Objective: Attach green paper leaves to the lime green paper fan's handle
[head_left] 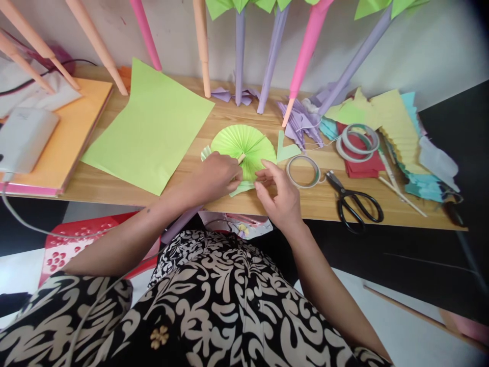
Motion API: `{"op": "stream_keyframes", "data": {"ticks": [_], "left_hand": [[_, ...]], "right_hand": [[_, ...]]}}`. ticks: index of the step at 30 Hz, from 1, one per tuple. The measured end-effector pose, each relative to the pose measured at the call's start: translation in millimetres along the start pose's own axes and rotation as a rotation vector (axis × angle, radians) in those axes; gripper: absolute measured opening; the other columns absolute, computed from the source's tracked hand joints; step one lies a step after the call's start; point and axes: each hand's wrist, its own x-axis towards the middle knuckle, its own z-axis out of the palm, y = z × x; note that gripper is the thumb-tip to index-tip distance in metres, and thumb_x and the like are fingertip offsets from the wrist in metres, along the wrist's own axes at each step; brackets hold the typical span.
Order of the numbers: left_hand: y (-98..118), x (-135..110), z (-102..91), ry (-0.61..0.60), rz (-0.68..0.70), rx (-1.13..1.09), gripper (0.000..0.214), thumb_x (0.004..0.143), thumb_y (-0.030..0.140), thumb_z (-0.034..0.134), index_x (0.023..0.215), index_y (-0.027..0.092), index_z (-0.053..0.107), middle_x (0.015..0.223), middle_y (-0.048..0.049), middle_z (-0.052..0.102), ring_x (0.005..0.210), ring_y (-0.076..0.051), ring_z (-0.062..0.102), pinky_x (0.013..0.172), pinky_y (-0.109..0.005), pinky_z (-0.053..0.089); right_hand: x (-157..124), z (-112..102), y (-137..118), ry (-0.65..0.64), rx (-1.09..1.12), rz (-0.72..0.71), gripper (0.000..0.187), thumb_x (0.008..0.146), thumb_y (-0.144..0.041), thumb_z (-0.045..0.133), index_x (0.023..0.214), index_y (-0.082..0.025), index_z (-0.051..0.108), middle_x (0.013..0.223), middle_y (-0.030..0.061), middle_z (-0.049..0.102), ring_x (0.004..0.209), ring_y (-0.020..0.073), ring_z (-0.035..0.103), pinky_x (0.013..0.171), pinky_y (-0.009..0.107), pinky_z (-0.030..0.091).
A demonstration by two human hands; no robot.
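Note:
A bright green pleated paper fan (248, 140), spread into a nearly full round, lies on the table before me. My left hand (223, 176) is closed at its lower left, knuckles up; its fingertips are hidden, so what they grip cannot be made out. Just past the knuckles a small pale stick-like piece (241, 158) shows near the fan's centre. At the lower right edge is my right hand (280, 196), fingers curved and apart, fingertips close to or touching the paper. Paler green paper (244, 188) shows below the fan, between the hands.
Right of the hands lie a tape roll (303, 171), black-handled scissors (353, 201), stacked tape rolls (357, 143) and paper scraps (397, 117). A green sheet (153, 127) lies to the left, beside a white device (26, 137) on orange paper. Paper-wrapped stems (305, 51) lean on the wall.

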Motion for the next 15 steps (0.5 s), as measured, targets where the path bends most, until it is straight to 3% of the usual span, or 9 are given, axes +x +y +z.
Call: {"op": "stream_keyframes", "data": {"ticks": [8,15], "left_hand": [[-7.4,-9.5,12.6,0.186,-0.013,-0.077,0.020,0.090,0.014,0.053,0.074,0.016,0.065,0.074,-0.0030,0.066,0.073,-0.017,0.057,0.066,-0.029,0.034],[-14.6,-17.2,9.7,0.163,-0.006,-0.116,0.027,0.094,0.017,0.049,0.075,0.016,0.068,0.072,-0.0033,0.065,0.073,-0.017,0.057,0.066,-0.030,0.034]], "right_hand": [[3.8,13.4,-12.0,-0.029,-0.070,0.189,0.044,0.095,-0.031,0.058,0.139,-0.024,0.055,0.103,0.0063,0.075,0.085,0.0219,0.070,0.082,0.038,0.058],[5.8,20.3,-17.9,-0.015,0.024,0.251,0.043,0.093,-0.027,0.058,0.136,-0.025,0.057,0.093,0.0039,0.073,0.076,0.0201,0.066,0.079,0.037,0.057]]}}
